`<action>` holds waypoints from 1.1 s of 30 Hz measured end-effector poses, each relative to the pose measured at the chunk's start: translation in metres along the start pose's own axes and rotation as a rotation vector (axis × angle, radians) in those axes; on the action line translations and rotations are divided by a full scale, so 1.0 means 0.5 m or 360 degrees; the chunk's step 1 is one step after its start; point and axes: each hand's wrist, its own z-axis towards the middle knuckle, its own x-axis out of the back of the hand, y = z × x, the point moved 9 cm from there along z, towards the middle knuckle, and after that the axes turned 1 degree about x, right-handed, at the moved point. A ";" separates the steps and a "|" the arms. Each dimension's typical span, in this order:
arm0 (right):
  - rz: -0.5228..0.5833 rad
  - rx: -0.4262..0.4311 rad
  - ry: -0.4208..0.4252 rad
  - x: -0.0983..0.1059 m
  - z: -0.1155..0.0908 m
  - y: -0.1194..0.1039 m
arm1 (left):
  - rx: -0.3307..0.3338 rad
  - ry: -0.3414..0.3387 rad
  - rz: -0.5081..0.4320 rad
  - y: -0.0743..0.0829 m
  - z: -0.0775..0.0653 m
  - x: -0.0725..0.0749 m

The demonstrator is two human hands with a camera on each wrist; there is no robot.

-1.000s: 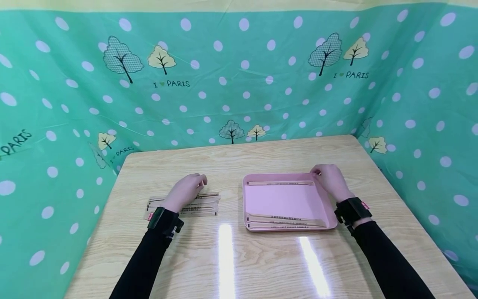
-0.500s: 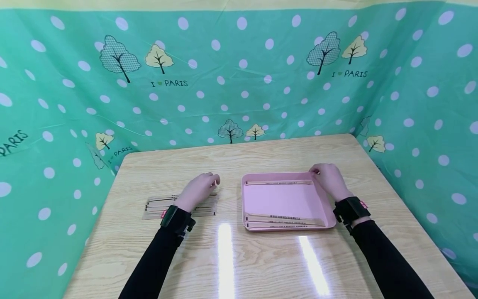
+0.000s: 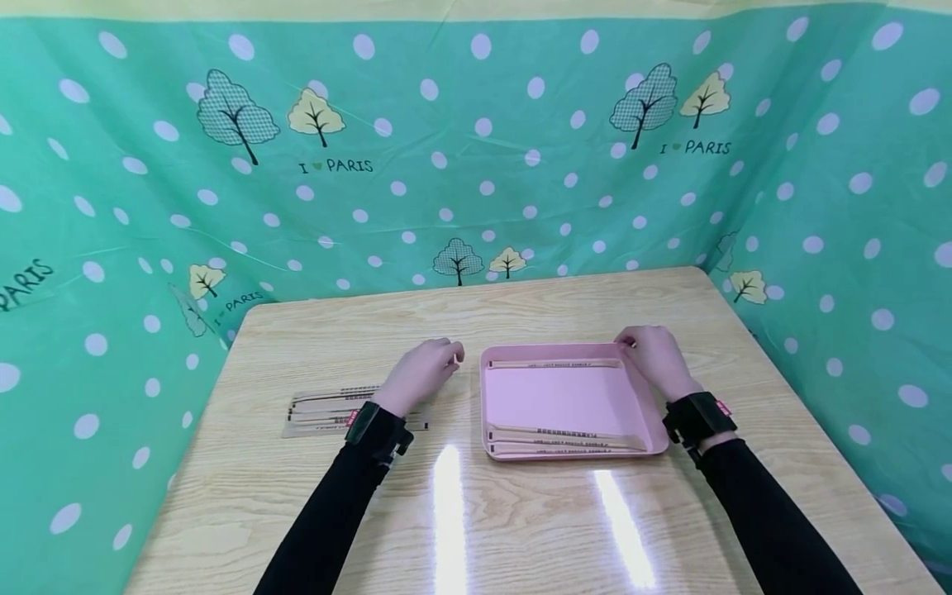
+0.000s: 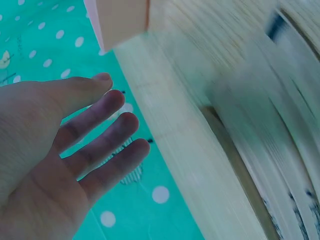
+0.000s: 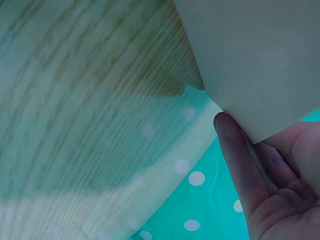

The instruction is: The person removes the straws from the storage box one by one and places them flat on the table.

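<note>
My left hand (image 3: 420, 373) hovers over the table between the loose packets and the pink tray (image 3: 565, 397). Its fingers (image 4: 107, 132) are loosely extended and hold nothing in the left wrist view. Beneath and left of it lie several long, thin printed packets (image 3: 320, 406) in clear wrapping, partly covered by the wrist. With my right hand (image 3: 658, 362) I pinch the tray's far right corner; a finger rests along the tray's outer wall (image 5: 260, 65) in the right wrist view. Inside the tray, one slim packet (image 3: 554, 364) lies along the back and several along the front (image 3: 568, 442).
A wood-grain table (image 3: 357, 529) carries everything, with two bright light reflections in front of the tray. Green dotted cloth (image 3: 476, 165) hangs behind the table and along both sides.
My left hand has moved right, away from the loose packets and toward the tray, uncovering more of them. The right hand has stayed at the tray's corner.
</note>
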 end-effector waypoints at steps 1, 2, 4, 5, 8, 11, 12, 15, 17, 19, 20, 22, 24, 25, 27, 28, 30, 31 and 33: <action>-0.0001 0.0003 0.0005 0.000 0.000 0.000 | -0.0006 -0.0001 -0.0008 0.007 0.004 -0.001; 0.0000 0.0006 0.0010 0.000 0.000 0.000 | -0.0013 -0.0003 -0.0018 0.014 0.008 -0.002; -0.0004 0.0009 0.0020 0.001 -0.002 0.001 | -0.0031 -0.0001 -0.0048 0.030 0.017 -0.004; -0.0006 0.0010 0.0025 0.001 -0.002 0.001 | -0.0047 0.0004 -0.0062 0.039 0.022 -0.005; -0.0002 0.0010 0.0026 0.001 -0.004 0.003 | -0.0093 -0.0006 -0.0091 0.064 0.038 -0.011; -0.0002 0.0000 0.0019 0.002 -0.004 0.003 | -0.0137 0.0001 -0.0079 0.088 0.054 -0.017; -0.0002 -0.0006 0.0018 0.002 -0.003 0.003 | -0.0149 0.0000 -0.0074 0.096 0.060 -0.019; -0.0006 -0.0011 0.0027 0.002 -0.001 0.001 | -0.0185 0.0001 -0.0053 0.119 0.076 -0.024; -0.0008 -0.0007 0.0036 0.000 0.002 -0.001 | -0.0212 -0.0012 -0.0036 0.134 0.086 -0.031; -0.0007 0.0007 0.0038 -0.004 0.004 -0.004 | -0.0255 -0.0018 -0.0028 0.151 0.096 -0.039; -0.0007 0.0009 0.0037 -0.006 0.005 -0.004 | -0.0283 -0.0013 -0.0021 0.160 0.102 -0.042; -0.0010 0.0013 0.0034 -0.010 0.006 -0.005 | -0.0324 -0.0011 -0.0009 0.176 0.113 -0.051; -0.0007 0.0007 0.0029 -0.012 0.006 -0.007 | -0.0356 -0.0003 0.0009 0.190 0.124 -0.057; -0.0004 0.0001 0.0025 -0.013 0.006 -0.006 | -0.0364 -0.0001 0.0021 0.196 0.130 -0.060; -0.0001 -0.0014 0.0023 -0.012 0.006 -0.006 | -0.0378 -0.0006 0.0048 0.208 0.141 -0.064; 0.0001 -0.0019 0.0024 -0.010 0.006 -0.006 | -0.0383 -0.0014 0.0064 0.214 0.146 -0.066; 0.0008 -0.0028 0.0025 -0.007 0.005 -0.004 | -0.0392 -0.0024 0.0078 0.225 0.154 -0.067; 0.0007 -0.0030 0.0028 -0.005 0.004 -0.002 | -0.0398 -0.0028 0.0080 0.230 0.157 -0.067; 0.0005 -0.0036 0.0032 0.000 0.003 0.000 | -0.0415 -0.0031 0.0079 0.241 0.162 -0.069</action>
